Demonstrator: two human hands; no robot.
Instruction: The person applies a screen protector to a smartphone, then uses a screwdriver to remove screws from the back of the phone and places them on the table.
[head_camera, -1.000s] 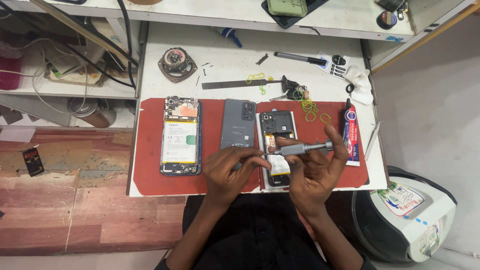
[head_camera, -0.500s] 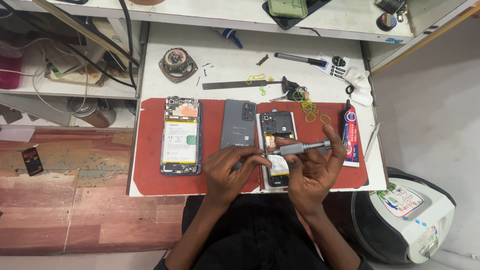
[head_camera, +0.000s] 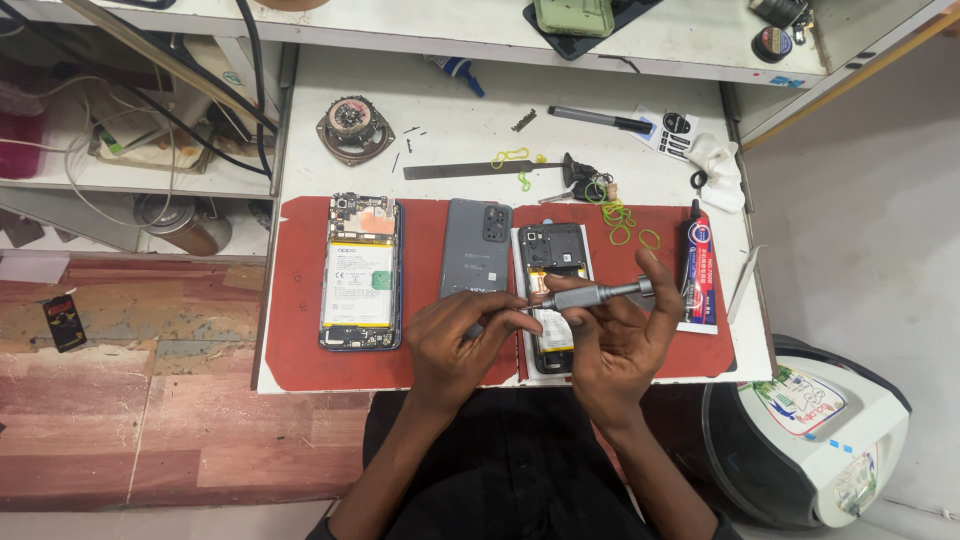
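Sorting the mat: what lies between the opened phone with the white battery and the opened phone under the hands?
A grey phone back cover, in the head view.

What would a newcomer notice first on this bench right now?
Probably the right hand holding a grey screwdriver level over the opened phone at mid-mat, with the left hand at its tip. Next, the second opened phone, battery exposed, on the red mat to the left.

head camera looks steeply down.

Right hand (head_camera: 620, 345) and screwdriver (head_camera: 598, 294) marginally shifted over the opened phone (head_camera: 553, 290).
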